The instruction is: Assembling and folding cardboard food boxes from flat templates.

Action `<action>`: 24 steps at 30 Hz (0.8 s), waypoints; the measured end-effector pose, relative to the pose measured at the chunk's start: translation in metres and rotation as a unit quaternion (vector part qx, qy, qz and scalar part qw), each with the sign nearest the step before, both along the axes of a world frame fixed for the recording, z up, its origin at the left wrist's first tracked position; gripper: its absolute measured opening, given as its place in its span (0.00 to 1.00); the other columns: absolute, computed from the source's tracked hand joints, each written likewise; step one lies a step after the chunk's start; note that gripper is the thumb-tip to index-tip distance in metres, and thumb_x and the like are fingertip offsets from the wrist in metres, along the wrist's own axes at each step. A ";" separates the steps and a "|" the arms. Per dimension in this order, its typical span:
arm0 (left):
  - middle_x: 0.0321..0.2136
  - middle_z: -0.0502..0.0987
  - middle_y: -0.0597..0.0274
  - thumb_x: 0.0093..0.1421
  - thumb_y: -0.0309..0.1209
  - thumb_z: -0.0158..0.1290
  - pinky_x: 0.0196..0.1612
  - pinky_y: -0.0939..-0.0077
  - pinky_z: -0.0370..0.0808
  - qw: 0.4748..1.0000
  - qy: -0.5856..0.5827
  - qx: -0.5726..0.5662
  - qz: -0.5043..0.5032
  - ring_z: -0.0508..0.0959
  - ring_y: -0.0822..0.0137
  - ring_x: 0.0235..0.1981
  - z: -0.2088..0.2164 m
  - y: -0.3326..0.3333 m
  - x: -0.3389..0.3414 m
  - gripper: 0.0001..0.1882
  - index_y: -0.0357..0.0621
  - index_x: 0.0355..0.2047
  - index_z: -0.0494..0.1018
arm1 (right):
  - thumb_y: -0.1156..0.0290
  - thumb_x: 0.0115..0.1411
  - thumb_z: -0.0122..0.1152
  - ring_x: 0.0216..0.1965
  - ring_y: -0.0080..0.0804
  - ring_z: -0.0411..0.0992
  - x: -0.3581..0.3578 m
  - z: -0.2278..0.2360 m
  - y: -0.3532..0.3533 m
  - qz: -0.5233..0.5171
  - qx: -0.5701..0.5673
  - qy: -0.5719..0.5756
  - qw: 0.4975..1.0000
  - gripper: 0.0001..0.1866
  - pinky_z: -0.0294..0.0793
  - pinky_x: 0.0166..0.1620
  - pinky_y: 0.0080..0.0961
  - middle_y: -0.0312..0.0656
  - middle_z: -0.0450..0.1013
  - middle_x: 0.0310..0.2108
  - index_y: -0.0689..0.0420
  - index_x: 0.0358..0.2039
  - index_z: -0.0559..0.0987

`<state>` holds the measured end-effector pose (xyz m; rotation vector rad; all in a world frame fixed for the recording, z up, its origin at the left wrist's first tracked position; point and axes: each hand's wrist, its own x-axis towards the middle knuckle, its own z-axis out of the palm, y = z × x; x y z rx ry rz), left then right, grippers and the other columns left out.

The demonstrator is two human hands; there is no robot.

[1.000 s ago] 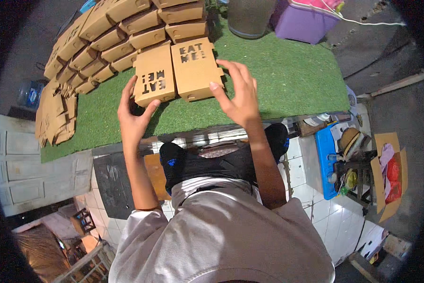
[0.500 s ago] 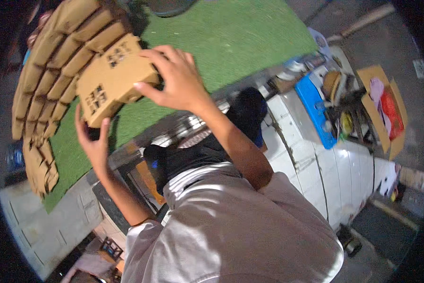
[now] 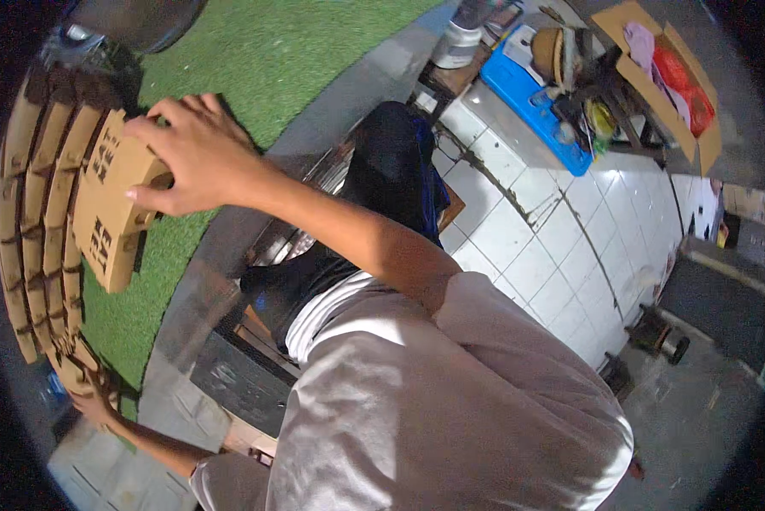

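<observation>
Light cardboard box [image 3: 110,213] is gripped from above by the right hand [image 3: 191,153].
Thin walls likely crush easily; folded edges are best held; left hand [image 3: 93,400] is apparently closed on stacked boxes [image 3: 33,221].

Two brown cardboard boxes [image 3: 110,209] with dark block print sit side by side on the green turf, next to curved rows of matching boxes [image 3: 37,196]. Far right, an open carton [image 3: 667,72] holds red and pink stuff.
</observation>
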<state>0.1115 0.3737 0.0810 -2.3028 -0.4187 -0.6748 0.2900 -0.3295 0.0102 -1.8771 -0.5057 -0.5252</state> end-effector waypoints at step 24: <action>0.43 0.79 0.51 0.57 0.43 0.65 0.41 0.67 0.77 0.911 0.147 -0.379 0.072 0.78 0.63 0.41 0.000 0.003 0.007 0.38 0.34 0.61 0.66 | 0.49 0.51 0.67 0.53 0.46 0.66 -0.004 0.006 -0.018 -0.001 -0.035 -0.024 0.999 0.35 0.60 0.57 0.43 0.46 0.67 0.51 0.50 0.58 0.73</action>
